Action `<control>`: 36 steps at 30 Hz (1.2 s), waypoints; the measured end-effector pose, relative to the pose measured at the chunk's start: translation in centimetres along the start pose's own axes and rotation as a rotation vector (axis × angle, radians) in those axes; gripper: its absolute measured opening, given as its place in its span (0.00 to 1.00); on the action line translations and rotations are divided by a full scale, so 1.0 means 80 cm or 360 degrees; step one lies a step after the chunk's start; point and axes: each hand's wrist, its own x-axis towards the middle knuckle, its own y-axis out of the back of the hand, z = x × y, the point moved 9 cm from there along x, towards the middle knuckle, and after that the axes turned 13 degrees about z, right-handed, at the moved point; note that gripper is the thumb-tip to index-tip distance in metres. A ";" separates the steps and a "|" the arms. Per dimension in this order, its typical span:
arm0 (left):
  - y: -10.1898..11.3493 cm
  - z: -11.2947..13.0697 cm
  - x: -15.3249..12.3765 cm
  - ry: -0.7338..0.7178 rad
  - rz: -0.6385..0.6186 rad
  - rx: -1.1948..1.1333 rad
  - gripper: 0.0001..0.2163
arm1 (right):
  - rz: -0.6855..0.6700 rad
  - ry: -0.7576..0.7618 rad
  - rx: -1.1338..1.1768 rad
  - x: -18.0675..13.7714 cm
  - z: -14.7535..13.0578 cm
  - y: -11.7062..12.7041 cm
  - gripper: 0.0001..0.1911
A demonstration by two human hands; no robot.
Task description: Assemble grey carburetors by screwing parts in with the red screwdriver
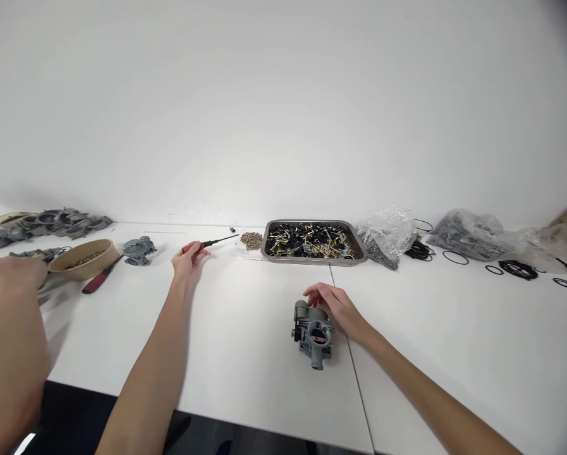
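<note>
My left hand is closed around the red handle of a screwdriver. The dark shaft points right, its tip close to a small pile of brass-coloured parts. On the white table in front of me stands a grey metal carburetor, its round bore facing me. My right hand grips its far right side with bent fingers; part of the fingertips is hidden behind the body.
A metal tray of mixed screws stands behind the carburetor. Rightward lie plastic bags of parts and black rubber rings. On the left are a co-worker's arm, a beige bowl, a red-handled tool and another carburetor body.
</note>
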 end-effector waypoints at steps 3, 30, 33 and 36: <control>-0.002 -0.011 -0.005 -0.0005 0.0080 -0.0058 0.10 | 0.0010 -0.0006 -0.0020 -0.002 0.003 0.000 0.24; 0.012 -0.019 -0.006 -0.0100 0.0429 0.0083 0.05 | -0.0063 -0.0038 -0.1567 0.183 -0.002 0.117 0.04; 0.012 -0.020 -0.006 -0.0102 0.0385 0.0132 0.11 | -0.0057 -0.0034 -0.1562 0.186 0.007 0.118 0.05; 0.011 -0.019 -0.007 -0.0104 0.0358 0.0152 0.14 | 0.0001 -0.0015 -0.1557 0.186 0.003 0.122 0.06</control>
